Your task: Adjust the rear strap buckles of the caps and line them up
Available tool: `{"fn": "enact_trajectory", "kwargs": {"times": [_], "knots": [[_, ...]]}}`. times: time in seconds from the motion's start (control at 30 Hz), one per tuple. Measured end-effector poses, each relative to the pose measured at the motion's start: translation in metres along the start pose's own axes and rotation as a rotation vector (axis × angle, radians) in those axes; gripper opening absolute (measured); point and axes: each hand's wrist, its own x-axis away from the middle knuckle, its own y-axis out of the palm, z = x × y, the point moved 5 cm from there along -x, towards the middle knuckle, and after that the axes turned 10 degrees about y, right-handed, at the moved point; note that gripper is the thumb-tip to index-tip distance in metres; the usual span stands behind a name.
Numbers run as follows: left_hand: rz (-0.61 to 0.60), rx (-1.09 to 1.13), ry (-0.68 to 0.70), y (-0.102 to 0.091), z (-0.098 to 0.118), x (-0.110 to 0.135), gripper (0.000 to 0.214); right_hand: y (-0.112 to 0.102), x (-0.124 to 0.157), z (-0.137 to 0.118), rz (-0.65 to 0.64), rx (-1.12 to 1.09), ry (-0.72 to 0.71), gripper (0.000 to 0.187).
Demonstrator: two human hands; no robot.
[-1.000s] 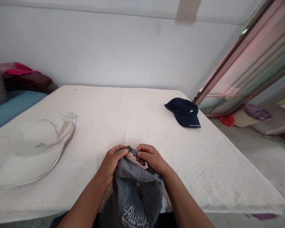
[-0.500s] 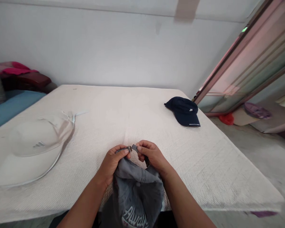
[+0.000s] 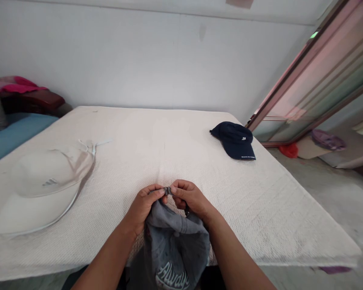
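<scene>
A grey baseball cap (image 3: 178, 237) with "Always" lettering hangs at the table's front edge, its back strap uppermost. My left hand (image 3: 147, 201) is closed in a pinch on the strap's buckle side. My right hand (image 3: 190, 197) pinches the free strap end between thumb and fingers. The small metal buckle (image 3: 166, 191) shows between the two hands, with the strap end meeting it. Whether the end has passed through the buckle cannot be made out. The cap's brim is mostly hidden below.
A cream wide-brimmed hat (image 3: 45, 177) with a tie cord lies on the left of the cloth-covered table (image 3: 145, 137). At the back right lies a navy cap (image 3: 234, 139). Behind the table stands a white wall (image 3: 139, 60), with a sliding door (image 3: 305, 80) to the right.
My right hand has moved slightly left, bringing the strap end from a small gap up to the buckle. My left hand holds nearly the same position.
</scene>
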Motion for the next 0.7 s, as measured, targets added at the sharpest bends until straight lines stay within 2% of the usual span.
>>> {"fn": "enact_trajectory", "kwargs": {"times": [0.47, 0.7], "knots": [[-0.062, 0.127, -0.057, 0.0059, -0.0045, 0.0036, 0.010, 0.0036, 0.0042, 0.0009, -0.070, -0.059, 0.027, 0.028], [-0.053, 0.108, -0.051, 0.0069, -0.0039, 0.0034, 0.011, 0.0019, 0.0038, 0.0019, -0.056, 0.011, 0.003, 0.027]]}}
